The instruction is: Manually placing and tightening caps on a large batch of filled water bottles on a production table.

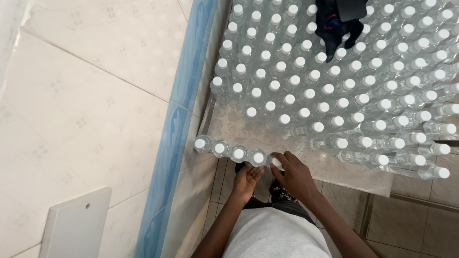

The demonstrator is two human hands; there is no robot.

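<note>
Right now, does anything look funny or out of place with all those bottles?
Yes. A dark cloth lies on top of the capped bottles at the far end, the only thing there that isn't a bottle. Also, the front row by the right hand and left hand stands apart from the block.

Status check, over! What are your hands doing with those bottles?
Left hand beside capped bottle. Right hand gripping end bottle of front row. Nothing blocking.

A metal table (250, 125) carried dense rows of clear white-capped bottles (343, 77), a short row (229, 150) along its near edge, dark cloth (335, 21) at the far side.
</note>
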